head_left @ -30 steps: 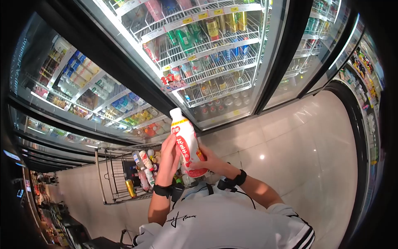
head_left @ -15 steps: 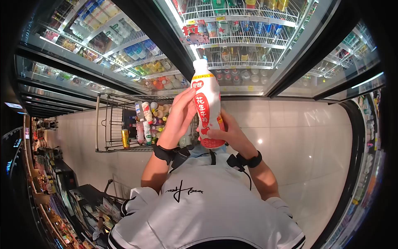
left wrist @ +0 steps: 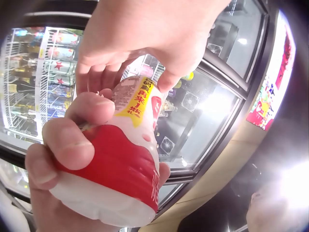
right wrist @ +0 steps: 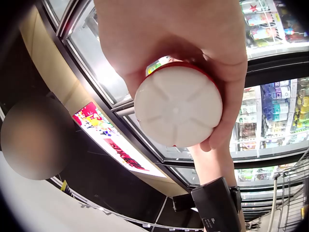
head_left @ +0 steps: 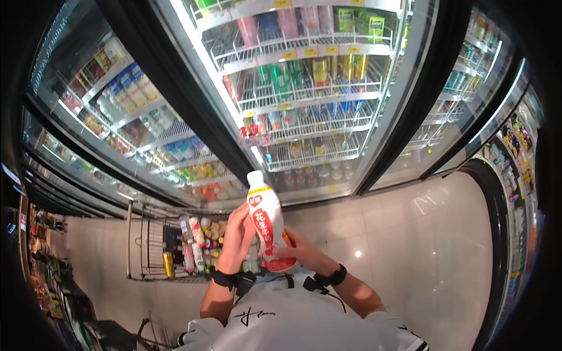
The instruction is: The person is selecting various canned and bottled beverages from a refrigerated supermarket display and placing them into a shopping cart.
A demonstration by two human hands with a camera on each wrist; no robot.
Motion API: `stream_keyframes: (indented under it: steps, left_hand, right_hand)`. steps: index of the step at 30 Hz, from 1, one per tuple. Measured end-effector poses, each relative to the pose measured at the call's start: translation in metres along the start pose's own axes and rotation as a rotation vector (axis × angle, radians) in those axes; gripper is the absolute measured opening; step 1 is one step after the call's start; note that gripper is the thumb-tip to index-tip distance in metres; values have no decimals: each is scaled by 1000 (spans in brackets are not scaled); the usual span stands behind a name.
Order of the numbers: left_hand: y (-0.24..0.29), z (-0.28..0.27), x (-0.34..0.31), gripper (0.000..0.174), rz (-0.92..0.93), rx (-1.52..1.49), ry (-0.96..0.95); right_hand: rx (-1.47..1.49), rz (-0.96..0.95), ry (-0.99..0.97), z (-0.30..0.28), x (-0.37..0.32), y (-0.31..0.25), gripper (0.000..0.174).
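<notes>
A white plastic bottle (head_left: pixel 268 219) with a red label and white cap stands tilted in front of the person's chest, held by both hands. The left hand (head_left: pixel 236 234) grips its upper side; in the left wrist view, the thumb and fingers of that hand (left wrist: pixel 145 34) curve round the bottle's narrower part, beside a yellow strip. Lower down, the right hand (head_left: pixel 301 251) grips the red lower part. From the right wrist, the pale ribbed base (right wrist: pixel 178 108) faces the camera, with the right hand (right wrist: pixel 174 34) wrapped round it.
At the left stands a wire shopping cart (head_left: pixel 146 272) with several bottles and a gold can (head_left: pixel 168 264) in it. Ahead are glass-fronted drink coolers with stocked wire shelves (head_left: pixel 304 108). A curved shelf unit with a black base (head_left: pixel 489 193) edges the tiled floor at right.
The head view dipped down, then rose again, showing more of the cooler shelves. Both hands keep hold of the bottle throughout, with little change in their grip.
</notes>
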State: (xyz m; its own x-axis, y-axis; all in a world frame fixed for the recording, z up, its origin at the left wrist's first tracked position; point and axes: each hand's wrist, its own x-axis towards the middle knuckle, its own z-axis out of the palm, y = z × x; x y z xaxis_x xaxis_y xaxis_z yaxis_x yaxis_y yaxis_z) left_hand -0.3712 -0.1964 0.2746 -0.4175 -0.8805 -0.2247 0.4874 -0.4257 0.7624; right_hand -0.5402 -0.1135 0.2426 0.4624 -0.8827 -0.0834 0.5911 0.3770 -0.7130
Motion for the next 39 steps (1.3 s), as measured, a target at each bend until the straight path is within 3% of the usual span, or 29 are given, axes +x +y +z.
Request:
stream_keyframes:
  steps: [12, 15, 18, 30, 32, 35, 39]
  left_hand:
    - [6, 9, 9, 43, -12, -52, -87]
    - [5, 8, 8, 43, -15, -52, -67]
    - [-1, -1, 8, 42, -40, -66, -2]
    - [11, -4, -10, 34, 64, 20, 75]
    - [13, -13, -13, 44, 73, 38, 111]
    - [19, -17, -18, 43, 99, 321, 60]
    - [29, -36, -22, 44, 45, 392, 57]
  right_hand:
    - [-302, -56, 79, -5, 3, -3, 65]
    - [-372, -107, 144, -1, 1, -7, 60]
    - [-354, -78, 92, -3, 1, -6, 71]
    - [-293, 31, 7, 0, 22, 9, 70]
    - [-335, 37, 40, 2, 27, 13, 71]
    - [-444, 26, 39, 13, 36, 17, 73]
    - [-442, 57, 65, 24, 49, 20, 65]
